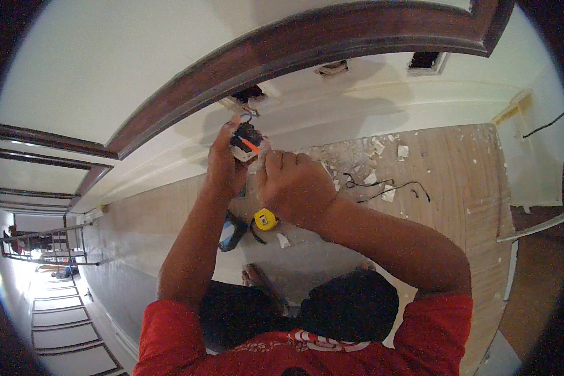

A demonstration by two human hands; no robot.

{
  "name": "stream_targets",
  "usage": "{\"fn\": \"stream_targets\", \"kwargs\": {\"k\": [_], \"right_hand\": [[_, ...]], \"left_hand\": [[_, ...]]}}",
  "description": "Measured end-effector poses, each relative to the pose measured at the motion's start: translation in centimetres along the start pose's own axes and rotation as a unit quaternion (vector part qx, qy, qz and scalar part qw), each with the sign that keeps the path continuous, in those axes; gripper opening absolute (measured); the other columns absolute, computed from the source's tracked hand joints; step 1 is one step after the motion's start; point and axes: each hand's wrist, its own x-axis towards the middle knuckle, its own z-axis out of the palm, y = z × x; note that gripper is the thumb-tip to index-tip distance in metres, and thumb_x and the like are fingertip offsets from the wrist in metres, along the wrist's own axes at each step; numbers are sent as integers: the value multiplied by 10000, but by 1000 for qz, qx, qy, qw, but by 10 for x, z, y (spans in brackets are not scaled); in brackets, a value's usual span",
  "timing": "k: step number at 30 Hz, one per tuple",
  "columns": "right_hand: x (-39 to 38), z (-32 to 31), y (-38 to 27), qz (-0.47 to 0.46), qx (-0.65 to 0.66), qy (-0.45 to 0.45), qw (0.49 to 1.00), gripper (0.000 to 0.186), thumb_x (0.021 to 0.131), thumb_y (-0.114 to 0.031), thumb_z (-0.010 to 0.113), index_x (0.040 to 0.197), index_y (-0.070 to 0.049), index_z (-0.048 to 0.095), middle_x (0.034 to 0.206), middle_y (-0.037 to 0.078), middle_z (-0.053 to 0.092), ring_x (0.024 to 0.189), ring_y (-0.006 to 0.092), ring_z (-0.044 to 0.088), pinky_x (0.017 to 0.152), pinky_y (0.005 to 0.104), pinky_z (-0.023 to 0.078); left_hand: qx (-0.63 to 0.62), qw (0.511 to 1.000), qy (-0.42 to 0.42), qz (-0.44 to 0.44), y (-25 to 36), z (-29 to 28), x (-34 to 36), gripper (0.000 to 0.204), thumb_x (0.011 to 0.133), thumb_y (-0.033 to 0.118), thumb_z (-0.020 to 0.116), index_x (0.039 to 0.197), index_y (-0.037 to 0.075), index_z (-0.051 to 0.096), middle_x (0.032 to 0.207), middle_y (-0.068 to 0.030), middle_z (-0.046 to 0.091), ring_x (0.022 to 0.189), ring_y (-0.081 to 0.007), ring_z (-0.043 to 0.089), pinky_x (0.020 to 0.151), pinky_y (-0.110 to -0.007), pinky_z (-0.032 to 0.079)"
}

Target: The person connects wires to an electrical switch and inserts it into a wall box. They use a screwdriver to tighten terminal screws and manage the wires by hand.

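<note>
My left hand (pixel 224 161) is closed round a small wall socket or switch unit (pixel 249 134), dark at the back with a pale edge; its exact kind is hard to make out. Thin blue and white wires (pixel 249 116) run from it toward a cut-out hole (pixel 249 94) in the wall. A fist is made by my right hand (pixel 296 185), around a screwdriver (pixel 249 145) whose thin orange shaft points into the unit. Its handle is hidden in my fingers.
Below my hands, a yellow tape measure (pixel 265 219) and a blue-and-black tool (pixel 230 232) lie on the floor. Plaster chips (pixel 371 177) and black wire pieces (pixel 388 188) lie to the right. More wall holes (pixel 425 60) sit beneath dark wooden trim (pixel 307 41).
</note>
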Motion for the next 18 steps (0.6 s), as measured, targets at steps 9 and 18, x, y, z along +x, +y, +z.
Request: {"fn": "stream_targets", "kwargs": {"k": [9,18], "right_hand": [[11,-2,2,274,276,-88,917,269,891,-223,603,904,39,657,789,234,650,718,393,649,653,476,525],[7,-1,10,301,358,-11,884,277,838,-168,613,989,64,613,892,245,646,778,386,657,737,465,536]], "left_hand": [[27,1000,5,6,-1,-1,-2,366,885,394,631,1063,77,587,885,-43,632,820,-178,642,767,-331,520],[-7,1000,-13,15,-4,3,0,417,910,398,618,1135,53,551,983,-108,651,923,-238,651,834,-397,531]]}}
